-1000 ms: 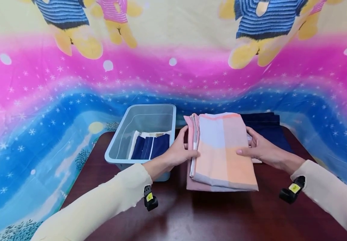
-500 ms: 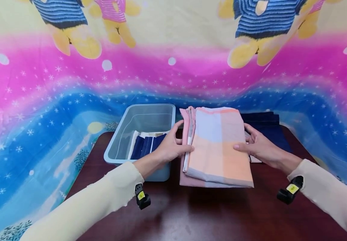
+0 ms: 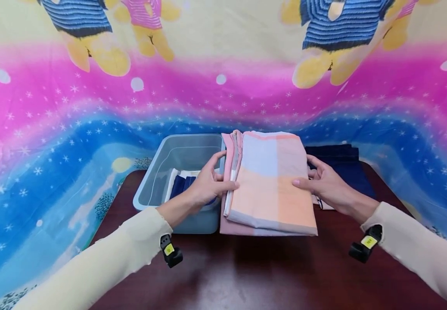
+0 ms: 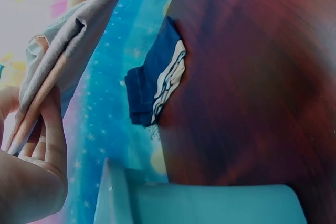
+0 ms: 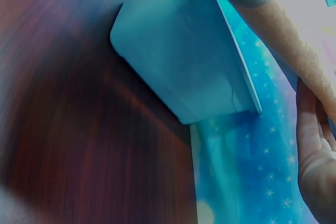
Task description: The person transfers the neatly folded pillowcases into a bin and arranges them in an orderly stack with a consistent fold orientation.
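A folded checked cloth [image 3: 271, 181] in peach, pale lilac and pink hangs above the table. My left hand [image 3: 200, 185] pinches its left edge, thumb in front and fingers behind. On the opposite edge my right hand [image 3: 332, 187] grips it the same way. In the left wrist view the layered folds of the cloth [image 4: 73, 51] show edge-on between thumb and fingers. Just left of the cloth stands a grey-blue plastic bin [image 3: 198, 221], its right rim partly hidden by the cloth. Folded navy fabric [image 3: 178, 187] with white fabric lies inside the bin, partly behind my left hand.
A folded navy garment [image 3: 341, 168] with a white part lies at the back right of the dark red-brown table [image 3: 262, 275], partly covered by the cloth and right hand. A printed curtain [image 3: 223, 103] hangs close behind the table.
Both hands have carried the folded cloth leftward and slightly up, so it now overlaps the bin's right rim. More of the bin's contents are hidden by my left hand.
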Tool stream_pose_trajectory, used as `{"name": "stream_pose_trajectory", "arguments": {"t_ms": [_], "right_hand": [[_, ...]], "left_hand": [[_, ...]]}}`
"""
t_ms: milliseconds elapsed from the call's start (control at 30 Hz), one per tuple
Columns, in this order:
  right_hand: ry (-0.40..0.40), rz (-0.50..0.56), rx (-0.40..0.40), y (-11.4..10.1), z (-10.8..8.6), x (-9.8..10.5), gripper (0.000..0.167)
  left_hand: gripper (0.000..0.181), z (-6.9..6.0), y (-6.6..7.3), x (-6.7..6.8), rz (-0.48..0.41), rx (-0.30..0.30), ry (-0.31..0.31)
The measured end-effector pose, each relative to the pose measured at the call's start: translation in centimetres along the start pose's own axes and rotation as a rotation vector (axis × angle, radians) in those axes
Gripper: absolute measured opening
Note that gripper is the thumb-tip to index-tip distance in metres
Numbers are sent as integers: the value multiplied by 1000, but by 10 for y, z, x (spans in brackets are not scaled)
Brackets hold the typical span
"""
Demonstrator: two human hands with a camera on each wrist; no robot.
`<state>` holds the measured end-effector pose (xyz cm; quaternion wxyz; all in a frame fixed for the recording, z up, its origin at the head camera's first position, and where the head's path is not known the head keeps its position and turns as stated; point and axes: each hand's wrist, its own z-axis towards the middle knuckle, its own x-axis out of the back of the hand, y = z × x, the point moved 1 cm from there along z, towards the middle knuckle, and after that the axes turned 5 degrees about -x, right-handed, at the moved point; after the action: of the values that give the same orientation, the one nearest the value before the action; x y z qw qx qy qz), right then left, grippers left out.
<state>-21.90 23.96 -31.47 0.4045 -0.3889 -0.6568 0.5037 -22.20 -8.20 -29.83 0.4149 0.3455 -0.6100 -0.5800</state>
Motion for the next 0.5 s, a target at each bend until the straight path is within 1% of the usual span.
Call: {"name": "stream_pose_trajectory", "arguments": {"t_ms": [133, 267, 367, 500], "right_hand": [[2, 21, 13, -5, 4, -5, 95], [9, 11, 30, -9, 8, -10, 93], [10, 15, 28, -11, 12, -15, 94], [3, 40, 14, -13, 17, -22, 98]], "left_hand": [[91, -1, 4, 7, 25, -17, 1], [92, -2, 6, 14, 42, -6, 13], [93, -3, 6, 20, 51, -4, 17], [92, -7, 9, 28, 77, -24, 15]]}}
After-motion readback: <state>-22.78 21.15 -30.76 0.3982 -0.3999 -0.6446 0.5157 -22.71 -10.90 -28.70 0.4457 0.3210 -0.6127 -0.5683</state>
